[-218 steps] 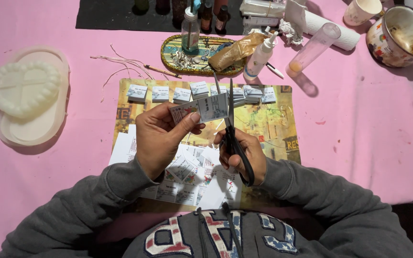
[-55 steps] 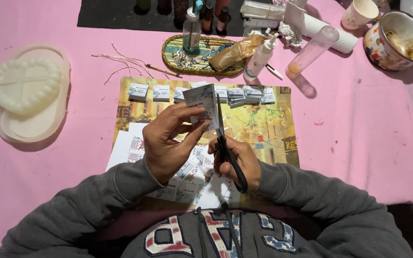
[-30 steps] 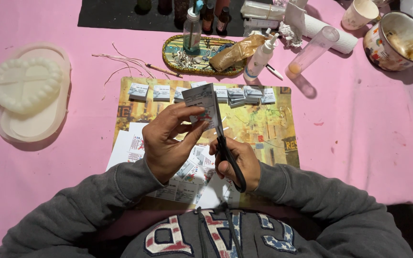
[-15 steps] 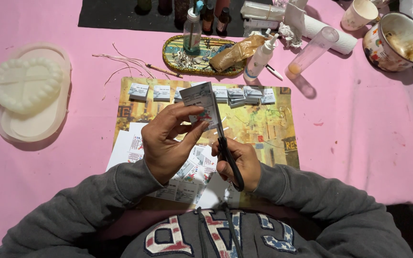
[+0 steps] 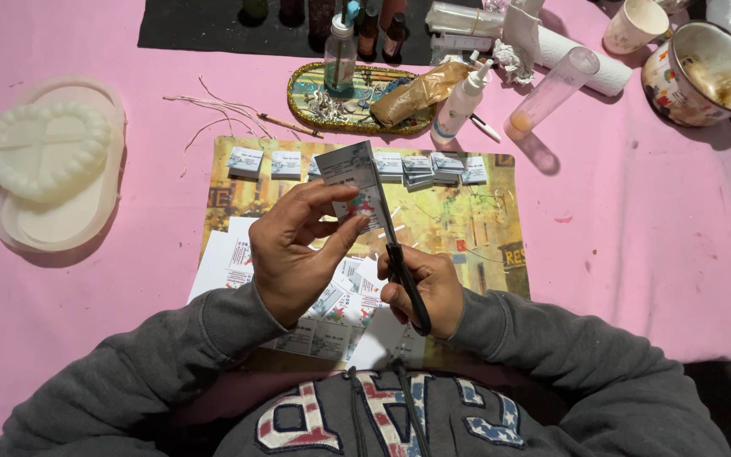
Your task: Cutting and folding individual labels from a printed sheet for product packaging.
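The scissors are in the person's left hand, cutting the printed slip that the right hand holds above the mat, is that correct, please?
Not quite: the head view shows the scissors in the right hand, and the left hand holds the printed slip above the mat.

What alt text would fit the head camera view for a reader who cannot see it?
Over a pink table, a person's left hand holds up a small printed paper strip while the right hand cuts along it with black-handled scissors. A row of cut paper pieces lies on a picture placemat; a white heart-shaped mould sits far left.
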